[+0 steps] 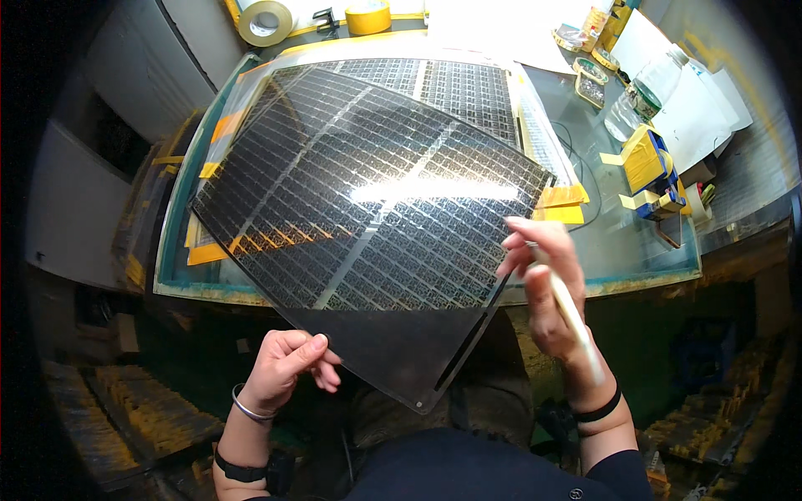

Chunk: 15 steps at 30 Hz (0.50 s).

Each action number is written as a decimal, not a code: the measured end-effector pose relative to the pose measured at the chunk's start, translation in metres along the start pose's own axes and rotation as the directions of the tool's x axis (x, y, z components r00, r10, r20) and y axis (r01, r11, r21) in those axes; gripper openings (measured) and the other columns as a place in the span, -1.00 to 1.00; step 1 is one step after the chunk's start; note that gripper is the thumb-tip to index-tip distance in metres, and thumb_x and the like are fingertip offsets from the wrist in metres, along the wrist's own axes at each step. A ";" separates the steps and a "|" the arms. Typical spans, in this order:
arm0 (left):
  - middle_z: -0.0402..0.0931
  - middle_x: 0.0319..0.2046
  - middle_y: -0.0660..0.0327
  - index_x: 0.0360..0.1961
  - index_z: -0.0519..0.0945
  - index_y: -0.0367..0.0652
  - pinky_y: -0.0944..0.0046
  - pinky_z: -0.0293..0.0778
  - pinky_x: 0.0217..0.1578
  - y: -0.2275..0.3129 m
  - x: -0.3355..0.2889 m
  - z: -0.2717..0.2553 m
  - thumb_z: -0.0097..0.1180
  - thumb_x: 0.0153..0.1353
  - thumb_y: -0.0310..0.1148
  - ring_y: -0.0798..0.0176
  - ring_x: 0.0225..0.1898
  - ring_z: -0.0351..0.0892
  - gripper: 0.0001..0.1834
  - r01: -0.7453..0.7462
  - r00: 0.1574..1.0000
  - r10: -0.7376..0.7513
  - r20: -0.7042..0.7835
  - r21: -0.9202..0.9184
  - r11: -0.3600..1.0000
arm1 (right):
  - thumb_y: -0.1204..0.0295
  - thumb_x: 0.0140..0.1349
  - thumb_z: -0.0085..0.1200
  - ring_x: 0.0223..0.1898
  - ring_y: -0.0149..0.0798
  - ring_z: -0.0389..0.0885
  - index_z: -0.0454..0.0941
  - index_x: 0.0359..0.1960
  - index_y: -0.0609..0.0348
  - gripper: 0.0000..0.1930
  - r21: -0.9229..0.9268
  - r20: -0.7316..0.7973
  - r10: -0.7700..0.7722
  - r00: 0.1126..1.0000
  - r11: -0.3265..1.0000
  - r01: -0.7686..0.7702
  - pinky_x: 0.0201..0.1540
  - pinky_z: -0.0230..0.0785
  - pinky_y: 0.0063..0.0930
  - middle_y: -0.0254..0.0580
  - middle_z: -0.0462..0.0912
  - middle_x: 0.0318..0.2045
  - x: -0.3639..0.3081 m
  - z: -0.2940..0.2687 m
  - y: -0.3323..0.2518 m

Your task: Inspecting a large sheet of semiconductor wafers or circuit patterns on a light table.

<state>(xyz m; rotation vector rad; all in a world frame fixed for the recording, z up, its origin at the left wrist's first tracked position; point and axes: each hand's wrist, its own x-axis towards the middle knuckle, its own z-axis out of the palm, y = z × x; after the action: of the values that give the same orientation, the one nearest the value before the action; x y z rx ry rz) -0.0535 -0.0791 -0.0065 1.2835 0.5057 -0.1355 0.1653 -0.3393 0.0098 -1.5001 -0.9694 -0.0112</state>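
A large dark see-through film sheet point(393, 342), printed with dense rows of small patterns, is tilted over the front of a glass-topped table. My left hand point(288, 363) pinches its near-left edge, thumb on top. A bright glare crosses its middle. My right hand point(551, 280) is beside the sheet's right edge, closed around a slim cream-coloured pen-like tool point(572, 321) that points back toward my wrist. Its fingertips are close to the edge; whether they touch it I cannot tell. Under the sheet, another patterned film point(472, 96) lies on the table, partly covered.
The glass table point(618, 271) has a worn teal frame. Yellow tape strips point(561, 204) edge the lower film. At right are a blue tape dispenser point(660, 179), a clear plastic bottle point(647, 96) and white papers point(702, 117). Tape rolls point(266, 22) stand at the back.
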 end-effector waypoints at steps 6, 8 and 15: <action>0.51 -0.74 0.24 -0.63 0.61 -0.35 0.49 0.31 -0.71 0.027 -0.015 0.007 0.17 0.35 -0.29 0.46 -0.75 0.48 -0.57 -0.079 0.966 0.176 -0.190 0.431 0.899 | 0.48 0.37 0.05 -0.40 -0.46 0.65 0.64 -0.09 0.37 -0.78 0.127 0.288 0.354 0.890 0.907 -0.402 -0.32 0.52 -0.59 -0.22 0.67 -0.42 0.017 0.013 0.003; 0.53 -0.69 0.22 -0.60 0.60 -0.34 0.47 0.34 -0.66 0.031 -0.010 0.007 0.20 0.30 -0.43 0.46 -0.69 0.50 -0.69 -0.262 0.884 0.422 -0.203 0.533 0.805 | 0.51 0.28 0.13 -0.41 -0.42 0.70 0.68 -0.20 0.37 -0.83 0.087 0.289 0.389 0.875 0.899 -0.429 -0.33 0.53 -0.58 -0.16 0.73 -0.42 0.017 0.012 0.006; 0.45 0.23 -0.04 0.08 0.57 -0.27 -0.02 0.19 0.34 0.041 0.034 -0.018 0.26 0.18 -0.47 -0.07 0.30 0.38 -0.59 -0.293 0.541 0.835 0.104 0.953 0.071 | 0.49 0.17 0.25 -0.46 -0.47 0.69 0.70 -0.27 0.31 -0.86 -0.071 0.240 0.378 0.894 0.925 -0.373 -0.38 0.50 -0.58 -0.16 0.73 -0.48 0.019 0.019 0.007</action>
<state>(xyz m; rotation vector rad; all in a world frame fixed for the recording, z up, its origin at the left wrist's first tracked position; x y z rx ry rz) -0.0136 -0.0438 0.0114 2.6560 0.2129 0.8280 0.1714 -0.3123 0.0103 -1.7180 -0.8611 0.4583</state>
